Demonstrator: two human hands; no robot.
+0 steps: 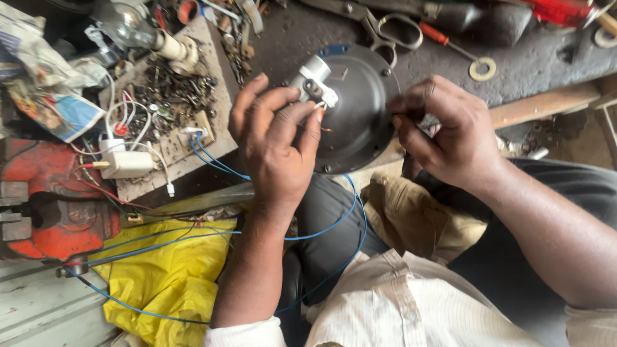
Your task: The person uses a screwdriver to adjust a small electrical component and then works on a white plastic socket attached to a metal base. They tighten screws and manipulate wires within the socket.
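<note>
The dark round motor housing (357, 109) is held over the lap, at the near edge of the table (533, 64), with its grey-white terminal fitting (312, 83) turned up toward the camera. The left hand (273, 144) is wrapped round that fitting, thumb and fingers closed together on it and on thin wire ends beside it. The right hand (447, 132) is pinched shut at the housing's right rim; something small may be held between its fingertips, but it cannot be made out. Blue wires (340, 222) are seen looping from under the housing across the lap and off to the left. As far as can be judged, the wiring at the fitting is in hand and not finished: bare wire ends are visible at the fingertips, and the blue leads hang loose. On the left a red bench vise (45, 205) is mounted, with a yellow plastic bag (170, 273) crumpled below it. A white plug adapter (125, 160) with white cables lies on a pale board (212, 122) strewn with screws and small metal scraps. Crumpled printed paper (45, 83), white with blue and orange patches, is bunched at the far left. Scissors (385, 29), a red-handled screwdriver (443, 38) and a washer (482, 68) are laid on the table behind the housing.
</note>
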